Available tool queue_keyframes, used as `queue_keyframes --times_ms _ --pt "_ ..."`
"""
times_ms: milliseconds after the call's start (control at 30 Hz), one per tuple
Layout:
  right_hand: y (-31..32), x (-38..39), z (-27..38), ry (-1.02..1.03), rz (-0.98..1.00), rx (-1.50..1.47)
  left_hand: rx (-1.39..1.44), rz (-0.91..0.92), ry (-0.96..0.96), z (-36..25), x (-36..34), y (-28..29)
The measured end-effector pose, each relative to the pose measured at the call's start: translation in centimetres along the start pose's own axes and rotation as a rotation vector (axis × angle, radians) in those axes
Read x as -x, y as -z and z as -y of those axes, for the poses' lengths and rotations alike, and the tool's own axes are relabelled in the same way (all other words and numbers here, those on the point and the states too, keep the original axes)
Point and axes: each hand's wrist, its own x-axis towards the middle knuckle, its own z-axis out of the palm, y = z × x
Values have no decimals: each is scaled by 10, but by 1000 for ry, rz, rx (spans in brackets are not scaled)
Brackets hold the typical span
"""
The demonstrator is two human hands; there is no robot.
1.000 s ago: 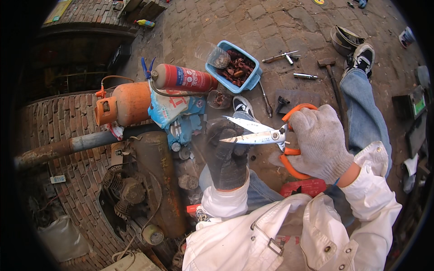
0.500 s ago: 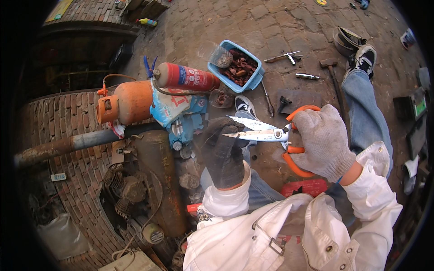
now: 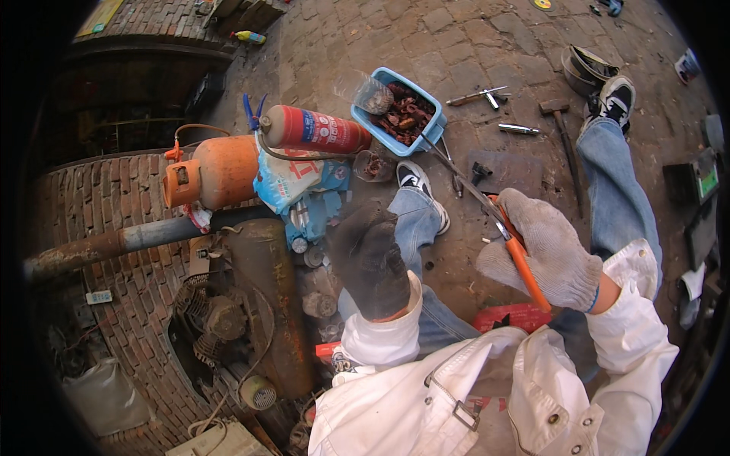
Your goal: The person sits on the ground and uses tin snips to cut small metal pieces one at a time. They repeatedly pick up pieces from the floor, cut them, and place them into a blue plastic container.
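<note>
My right hand [image 3: 551, 251], in a grey knit glove, grips orange-handled shears [image 3: 519, 254], their blades edge-on and angled up-left toward the blue plastic tub [image 3: 411, 150]. My left hand [image 3: 365, 254], in a dark glove, is curled over my jeans, apart from the shears; what it holds, if anything, is hidden. The tub holds reddish-brown scraps [image 3: 403, 118] and a clear container [image 3: 365, 95]. Below the blades lie a metal plate [image 3: 515, 171] and a dark fitting [image 3: 480, 172].
A red extinguisher [image 3: 312, 131], orange gas cylinder [image 3: 224, 171], blue-white sack [image 3: 285, 190], rusty pipe [image 3: 99, 254] and compressor [image 3: 224, 319] crowd the left. A hammer [image 3: 566, 144], metal tools [image 3: 518, 129], a bucket [image 3: 582, 76] and dark cases [image 3: 688, 186] lie on the paving beyond and rightward.
My right hand has turned the shears, swinging the blades from pointing left at my left hand to pointing up toward the tub, edge-on. My left hand is now separated from them.
</note>
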Motion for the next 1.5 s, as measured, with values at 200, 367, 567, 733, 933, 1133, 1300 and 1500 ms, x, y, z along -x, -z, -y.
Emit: queue_keyframes --times_ms 200,367,567,733,933,1133,1300,1500 --pt "9 1 -3 10 341 -397 -189 -263 -152 0 0 1" --pt "-2 4 -3 43 530 -289 -225 -246 -233 -2 6 -6" --pt "-7 6 -9 132 417 -366 -231 -280 -314 3 7 -6" --pt "-9 2 -6 110 551 -405 -69 -234 -254 5 9 -2" --pt "-3 2 1 84 391 -174 195 -89 88 -7 17 -8" --pt "-2 1 3 155 -23 373 583 -7 390 -14 12 -9" --pt "-1 -1 -1 203 -174 464 464 86 295 -8 -5 5" --pt "-3 -1 -4 201 -166 478 327 75 269 -3 -29 24"
